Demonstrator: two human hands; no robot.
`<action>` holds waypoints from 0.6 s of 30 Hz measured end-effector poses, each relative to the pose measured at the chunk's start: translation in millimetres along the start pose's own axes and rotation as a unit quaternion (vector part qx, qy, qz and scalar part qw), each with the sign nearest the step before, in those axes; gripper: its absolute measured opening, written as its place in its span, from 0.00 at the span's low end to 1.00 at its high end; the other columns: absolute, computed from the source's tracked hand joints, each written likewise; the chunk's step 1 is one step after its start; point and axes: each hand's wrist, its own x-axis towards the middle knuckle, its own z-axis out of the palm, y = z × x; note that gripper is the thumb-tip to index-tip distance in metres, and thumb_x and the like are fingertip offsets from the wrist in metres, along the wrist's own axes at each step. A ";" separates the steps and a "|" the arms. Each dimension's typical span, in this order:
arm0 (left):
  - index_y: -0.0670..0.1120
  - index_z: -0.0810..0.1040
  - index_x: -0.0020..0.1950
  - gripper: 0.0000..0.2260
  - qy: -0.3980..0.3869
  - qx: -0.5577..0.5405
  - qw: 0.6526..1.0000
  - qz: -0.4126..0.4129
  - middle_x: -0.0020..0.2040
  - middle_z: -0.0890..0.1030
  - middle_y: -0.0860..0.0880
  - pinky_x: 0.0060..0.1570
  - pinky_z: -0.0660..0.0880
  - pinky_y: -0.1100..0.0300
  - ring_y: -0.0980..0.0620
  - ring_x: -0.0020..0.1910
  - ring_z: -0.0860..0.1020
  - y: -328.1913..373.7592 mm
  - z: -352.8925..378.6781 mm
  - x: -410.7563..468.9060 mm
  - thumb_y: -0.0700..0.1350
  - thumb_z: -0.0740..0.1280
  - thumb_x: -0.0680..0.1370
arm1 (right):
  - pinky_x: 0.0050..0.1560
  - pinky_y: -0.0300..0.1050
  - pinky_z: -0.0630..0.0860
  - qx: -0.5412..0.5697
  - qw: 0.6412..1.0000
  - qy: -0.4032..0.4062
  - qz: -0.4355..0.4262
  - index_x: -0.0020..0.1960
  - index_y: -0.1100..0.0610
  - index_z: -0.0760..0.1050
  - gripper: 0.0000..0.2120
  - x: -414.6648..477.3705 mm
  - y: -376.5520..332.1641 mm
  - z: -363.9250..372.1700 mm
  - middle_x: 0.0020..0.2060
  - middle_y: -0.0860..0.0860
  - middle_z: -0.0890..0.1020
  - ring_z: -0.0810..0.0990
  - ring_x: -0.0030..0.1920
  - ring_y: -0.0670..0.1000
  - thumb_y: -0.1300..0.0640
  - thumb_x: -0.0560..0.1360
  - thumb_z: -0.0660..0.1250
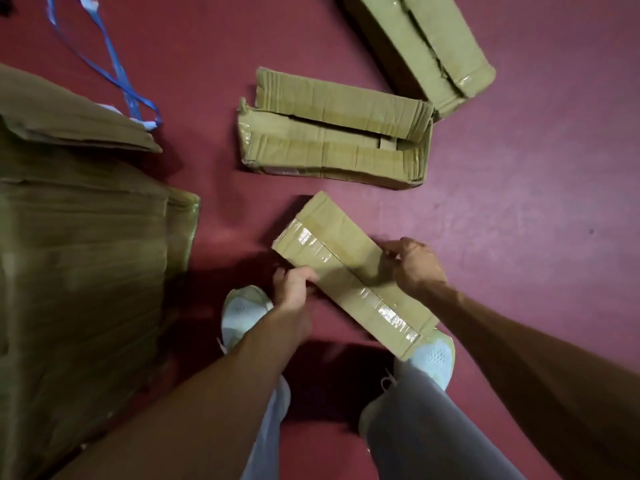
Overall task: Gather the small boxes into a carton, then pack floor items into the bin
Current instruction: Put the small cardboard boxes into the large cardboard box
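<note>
Cartons fill the view over a dark red floor [519, 202]. Biggest is the large carton [79, 271] at the left edge, its brown side wall rising toward the camera and a top flap folded outward near its upper corner.

Next in size, a long sealed box [420, 46] lies tilted at the top right, running out of view at the upper edge, with a tape seam down its middle. Its near end lies just beside the open box [332, 133] at the centre, which sits flat on the floor with both long flaps spread apart and some cardboard showing inside.

Nearer the camera, a slim taped box [349, 268] is held on a diagonal, its far end pointing up-left and its near end over the right shoe [434, 355]. Clear tape runs along its length. The left hand [294, 289] is closed on its left long edge, fingers curled around it. The right hand [415, 265] is closed on the opposite long edge, thumb on top. Whether the box touches the floor I cannot tell.

Grey trousers lead down to two white shoes; the left shoe [242, 313] lies under the left forearm.

A blue strap [114, 60] loops loosely on the floor at the upper left, its end close to the large carton's flap.
</note>
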 end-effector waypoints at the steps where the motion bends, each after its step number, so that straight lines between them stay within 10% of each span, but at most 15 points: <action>1: 0.42 0.73 0.64 0.45 0.003 -0.021 1.000 -0.009 0.55 0.82 0.40 0.45 0.78 0.49 0.41 0.49 0.81 6.0 -8.0 -5.1 0.46 0.69 0.45 | 0.56 0.44 0.74 0.005 1.000 -0.008 0.005 0.60 0.46 0.78 0.18 -3.5 -7.5 3.4 0.54 0.54 0.80 0.79 0.56 0.56 0.60 0.74 0.62; 7: 0.51 0.70 0.61 0.37 0.044 -0.009 0.994 0.095 0.54 0.79 0.41 0.54 0.76 0.47 0.43 0.51 0.78 71.9 -53.9 -83.5 0.42 0.71 0.52 | 0.46 0.33 0.71 0.140 0.990 0.016 -0.014 0.61 0.54 0.78 0.15 -30.4 -99.3 -11.2 0.54 0.48 0.82 0.80 0.52 0.50 0.62 0.77 0.62; 12: 0.63 0.59 0.73 0.47 0.016 0.069 0.973 0.218 0.65 0.74 0.45 0.58 0.74 0.51 0.46 0.61 0.74 148.8 -87.9 -144.8 0.39 0.66 0.56 | 0.59 0.52 0.76 0.225 0.974 -0.002 -0.016 0.62 0.54 0.72 0.13 -51.7 -180.2 -57.6 0.55 0.54 0.80 0.78 0.55 0.54 0.59 0.78 0.62; 18: 0.72 0.57 0.70 0.44 -0.019 0.208 0.941 0.264 0.61 0.74 0.49 0.57 0.71 0.57 0.49 0.60 0.74 228.8 -109.0 -185.3 0.41 0.74 0.66 | 0.58 0.48 0.74 0.257 0.965 0.002 -0.047 0.60 0.59 0.74 0.11 -51.4 -228.3 -113.3 0.49 0.51 0.77 0.76 0.51 0.51 0.61 0.80 0.58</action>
